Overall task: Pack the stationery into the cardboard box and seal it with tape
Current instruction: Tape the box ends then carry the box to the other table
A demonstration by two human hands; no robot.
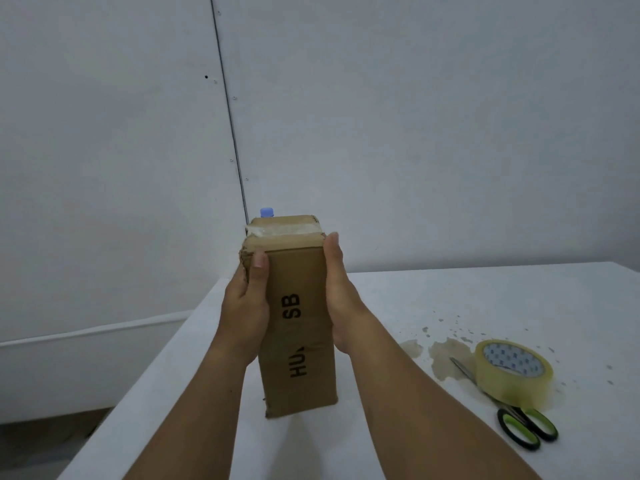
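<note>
A tall brown cardboard box (298, 327) with black lettering stands upright on the white table (433, 299). Its top flaps are closed, and a strip of clear tape (284, 231) runs across them. My left hand (247, 303) grips the box's left side, thumb on the front face near the top. On the right side my right hand (341, 296) presses flat, fingers reaching the top edge. No stationery is visible; the inside of the box is hidden.
A roll of clear tape (512, 370) lies at the right of the table, on top of green-handled scissors (519, 420). Brownish stains (446, 355) mark the table beside them. A blue bottle cap (267, 212) shows behind the box. The table's left edge is close to the box.
</note>
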